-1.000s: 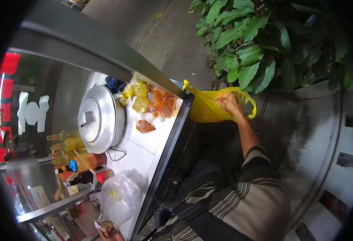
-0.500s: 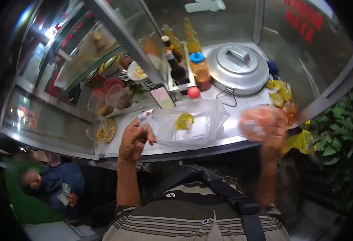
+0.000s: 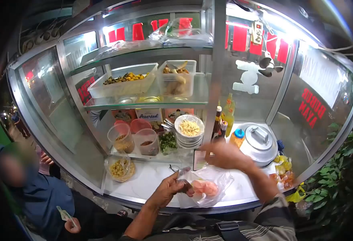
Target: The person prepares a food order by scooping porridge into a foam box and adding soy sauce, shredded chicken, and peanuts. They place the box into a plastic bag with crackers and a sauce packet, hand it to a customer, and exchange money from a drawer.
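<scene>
My left hand (image 3: 169, 190) is closed on the edge of a clear plastic bag (image 3: 224, 182) at the counter's front. Pale pink-orange crackers (image 3: 205, 188) lie in the bag, just right of that hand. My right hand (image 3: 218, 154) is raised above the bag, near a small framed card (image 3: 200, 160) and the stack of bowls (image 3: 189, 130); it is blurred, and its fingers and anything in them cannot be made out.
A lidded metal pot (image 3: 259, 142) and an orange jar with a blue cap (image 3: 237, 137) stand at the right. Glass shelves hold food tubs (image 3: 124, 86). Left of the counter a person (image 3: 44, 197) holds banknotes (image 3: 65, 214).
The view has swung up and left. My right hand has moved from the right side to above the bag, and the pink-orange crackers it held now lie in the bag.
</scene>
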### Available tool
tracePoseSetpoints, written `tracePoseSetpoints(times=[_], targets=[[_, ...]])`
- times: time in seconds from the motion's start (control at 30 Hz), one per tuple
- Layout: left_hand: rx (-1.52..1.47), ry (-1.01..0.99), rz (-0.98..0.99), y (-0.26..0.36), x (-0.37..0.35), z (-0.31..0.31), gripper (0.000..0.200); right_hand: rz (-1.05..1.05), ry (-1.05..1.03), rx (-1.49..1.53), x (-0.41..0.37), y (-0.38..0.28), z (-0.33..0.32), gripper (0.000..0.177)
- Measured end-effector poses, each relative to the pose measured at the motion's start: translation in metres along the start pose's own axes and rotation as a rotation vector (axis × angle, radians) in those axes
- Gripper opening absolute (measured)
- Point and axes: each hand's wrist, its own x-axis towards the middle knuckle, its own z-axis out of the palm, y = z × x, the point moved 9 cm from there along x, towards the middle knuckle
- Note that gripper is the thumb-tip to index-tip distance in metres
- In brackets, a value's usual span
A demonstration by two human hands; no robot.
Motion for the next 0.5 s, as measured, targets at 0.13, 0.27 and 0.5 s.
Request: tracePoseSetpoints(times=[0.13,0.27,0.5], targets=[[-0.083,-0.099,-0.001,0.002,0.003,0.005,0.075,-0.431,1.051,-0.311,0.029,-0.06,-0.219,0.021],[-0.15,-0.145,-0.058,-0.01,0.008,0.003,0.073,-0.354,1.026,-0.616,0.168,-0.06,-0.34,0.013],[-0.159,-0.22,-0.072,-0.013,0.005,-0.004,0.068,0.056,0.43,-0.546,0.377,0.045,-0.36,0.019]])
